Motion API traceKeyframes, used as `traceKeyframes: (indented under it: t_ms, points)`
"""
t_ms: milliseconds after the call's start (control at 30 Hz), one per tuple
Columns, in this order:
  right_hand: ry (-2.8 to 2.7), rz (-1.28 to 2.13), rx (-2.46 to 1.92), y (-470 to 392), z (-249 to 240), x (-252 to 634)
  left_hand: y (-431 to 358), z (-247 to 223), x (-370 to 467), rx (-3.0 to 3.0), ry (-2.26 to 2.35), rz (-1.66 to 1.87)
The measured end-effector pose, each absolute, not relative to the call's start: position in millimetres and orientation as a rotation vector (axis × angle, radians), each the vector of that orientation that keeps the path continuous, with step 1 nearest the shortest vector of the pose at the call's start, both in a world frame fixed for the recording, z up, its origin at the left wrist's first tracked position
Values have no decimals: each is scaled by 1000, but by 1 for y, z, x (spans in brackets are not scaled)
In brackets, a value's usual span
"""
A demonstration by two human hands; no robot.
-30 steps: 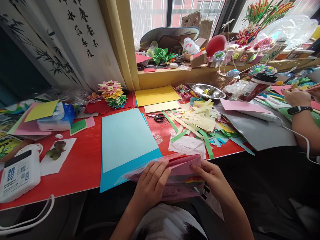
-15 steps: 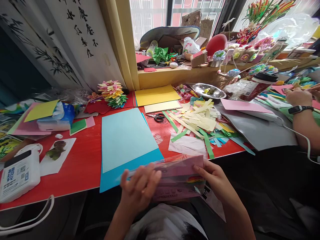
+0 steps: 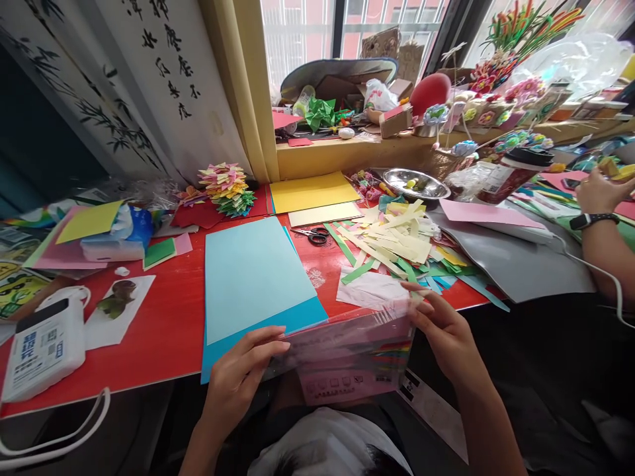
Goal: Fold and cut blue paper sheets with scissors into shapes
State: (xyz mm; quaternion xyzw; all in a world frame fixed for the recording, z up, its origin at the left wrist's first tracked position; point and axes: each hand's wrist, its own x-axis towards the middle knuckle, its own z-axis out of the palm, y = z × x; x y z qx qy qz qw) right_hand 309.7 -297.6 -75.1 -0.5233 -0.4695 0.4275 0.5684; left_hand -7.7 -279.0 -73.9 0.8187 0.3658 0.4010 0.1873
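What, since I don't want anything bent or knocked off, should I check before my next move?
1. Left hand at the left end of the clear packet, right hand at its upper right: ok.
2. Firm hold: cannot tell.
3. Scissors away from both hands: ok.
4. Dark blue sheet fully on the table: not ok, near corner overhangs.
5. Paper strips neatly piled: not ok, scattered.
6. Other person's hand apart from yours: ok.

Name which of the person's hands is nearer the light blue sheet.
Left. The left hand is just below the light blue sheet in the picture; the right hand is farther off, to its right.
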Motion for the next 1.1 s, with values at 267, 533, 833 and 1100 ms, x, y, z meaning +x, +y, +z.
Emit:
traceKeyframes:
  t_ms: [267,533,833,1100]
  points:
    - [-1271,730,-1016,-283,-79,302,-272,-67,-13,2133,935,1085]
    - [-1398,650,-1026,-276,-76,306,-268,-69,-16,2011,1002,1167]
    - [-1519,868,-1030,-285,-68,315,-270,-43,-5,2449,1005,884]
    - [-1411,1037,-1193,-280,-84,299,-263,-61,38,2627,983,621]
